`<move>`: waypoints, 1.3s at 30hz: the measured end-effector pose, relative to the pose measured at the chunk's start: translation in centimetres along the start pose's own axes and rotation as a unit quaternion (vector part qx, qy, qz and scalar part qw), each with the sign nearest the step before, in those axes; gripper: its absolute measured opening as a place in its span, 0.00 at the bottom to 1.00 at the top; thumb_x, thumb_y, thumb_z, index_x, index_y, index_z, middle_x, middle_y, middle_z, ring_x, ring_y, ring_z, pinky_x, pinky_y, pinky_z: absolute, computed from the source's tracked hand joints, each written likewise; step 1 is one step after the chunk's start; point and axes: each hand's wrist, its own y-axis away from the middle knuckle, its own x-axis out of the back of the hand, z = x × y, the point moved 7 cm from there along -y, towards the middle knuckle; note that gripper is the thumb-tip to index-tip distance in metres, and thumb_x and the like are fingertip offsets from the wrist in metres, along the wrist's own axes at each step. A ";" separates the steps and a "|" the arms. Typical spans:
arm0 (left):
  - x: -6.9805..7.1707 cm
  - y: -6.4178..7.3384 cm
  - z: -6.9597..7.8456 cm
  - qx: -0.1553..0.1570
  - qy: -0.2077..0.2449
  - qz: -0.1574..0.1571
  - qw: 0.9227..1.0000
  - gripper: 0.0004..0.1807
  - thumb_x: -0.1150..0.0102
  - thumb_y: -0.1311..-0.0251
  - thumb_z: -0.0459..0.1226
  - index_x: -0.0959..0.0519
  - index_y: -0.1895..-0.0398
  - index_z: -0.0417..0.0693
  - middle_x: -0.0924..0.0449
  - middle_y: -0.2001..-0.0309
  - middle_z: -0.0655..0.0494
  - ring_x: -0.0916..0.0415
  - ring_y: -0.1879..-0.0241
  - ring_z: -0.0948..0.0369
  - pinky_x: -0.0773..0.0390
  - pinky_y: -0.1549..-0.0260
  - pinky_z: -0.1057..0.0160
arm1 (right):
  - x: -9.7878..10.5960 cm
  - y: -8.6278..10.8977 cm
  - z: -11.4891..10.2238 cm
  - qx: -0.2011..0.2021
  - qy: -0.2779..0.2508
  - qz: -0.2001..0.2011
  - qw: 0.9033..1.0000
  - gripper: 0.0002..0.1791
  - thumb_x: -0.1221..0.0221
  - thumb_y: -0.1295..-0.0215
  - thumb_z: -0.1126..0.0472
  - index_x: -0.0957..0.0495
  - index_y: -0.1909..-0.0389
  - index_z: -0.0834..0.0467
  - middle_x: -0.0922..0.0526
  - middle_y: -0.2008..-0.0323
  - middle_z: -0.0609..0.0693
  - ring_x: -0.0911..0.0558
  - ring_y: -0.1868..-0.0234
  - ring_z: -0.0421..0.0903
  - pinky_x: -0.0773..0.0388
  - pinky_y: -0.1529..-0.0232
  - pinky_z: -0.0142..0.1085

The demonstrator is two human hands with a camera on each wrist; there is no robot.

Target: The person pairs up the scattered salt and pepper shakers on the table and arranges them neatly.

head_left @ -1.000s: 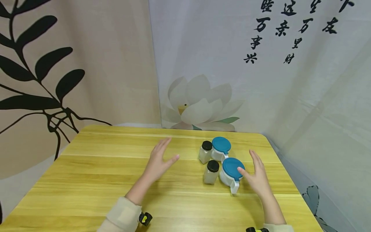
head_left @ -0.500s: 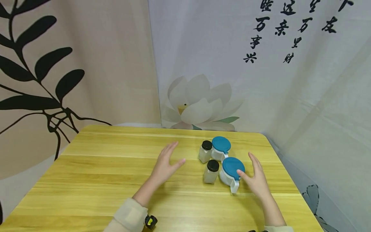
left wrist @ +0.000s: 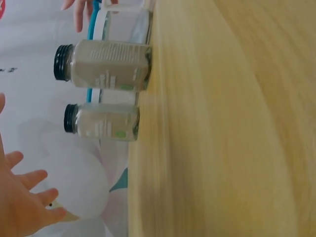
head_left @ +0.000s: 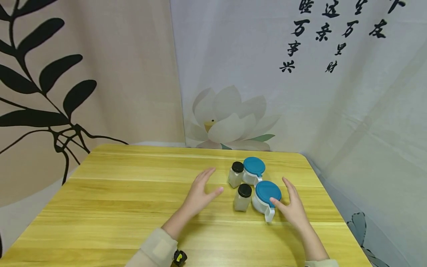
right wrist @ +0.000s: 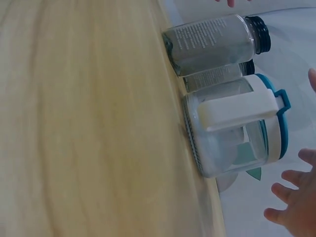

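Note:
Two blue-lidded jars with white handles stand in a group on the table, a near jar (head_left: 268, 193) and a far jar (head_left: 254, 167). To their left are two squarish glass bottles with black screw caps, a near bottle (head_left: 242, 198) and a far bottle (head_left: 236, 174). My left hand (head_left: 196, 196) hovers left of the bottles, fingers spread, holding nothing. On the other side, my right hand (head_left: 294, 207) has its fingers extended beside the near jar (right wrist: 242, 126). Its thumb overlaps the blue lid's edge in the head view; whether it touches cannot be told.
The yellow wooden table (head_left: 116, 207) extends widely to the left of the group. Its far edge meets a hanging cloth (head_left: 230, 122) printed with a flower and characters. A black wrist strap (head_left: 179, 256) shows at my left sleeve.
My left hand has moved right and slightly nearer, toward the bottles. The right hand has shifted a little left toward the near jar. Jars and bottles have stayed in place.

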 end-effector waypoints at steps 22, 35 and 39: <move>-3.1 -0.1 0.7 -0.013 0.055 -0.035 0.998 0.39 0.37 0.41 0.53 0.38 0.29 0.52 0.40 0.31 0.49 0.44 0.32 0.50 0.41 0.39 0.44 | -0.7 0.1 0.2 0.007 -0.037 -0.041 0.998 0.49 0.33 0.41 0.57 0.53 0.25 0.59 0.48 0.29 0.64 0.47 0.32 0.66 0.49 0.42 0.69; -5.1 -0.3 0.8 0.012 0.096 -0.070 0.993 0.40 0.38 0.41 0.53 0.39 0.28 0.51 0.41 0.30 0.47 0.45 0.32 0.48 0.41 0.40 0.40 | -1.1 0.0 0.4 0.085 -0.111 -0.070 0.988 0.48 0.35 0.44 0.70 0.53 0.27 0.66 0.48 0.31 0.70 0.47 0.34 0.71 0.48 0.42 0.68; -5.5 -0.4 0.7 0.015 0.105 -0.075 0.992 0.39 0.38 0.40 0.53 0.39 0.28 0.52 0.41 0.30 0.47 0.44 0.32 0.47 0.41 0.40 0.41 | -0.9 -0.3 0.7 0.096 -0.127 -0.078 0.984 0.49 0.35 0.46 0.73 0.54 0.27 0.66 0.48 0.31 0.71 0.47 0.34 0.72 0.49 0.43 0.69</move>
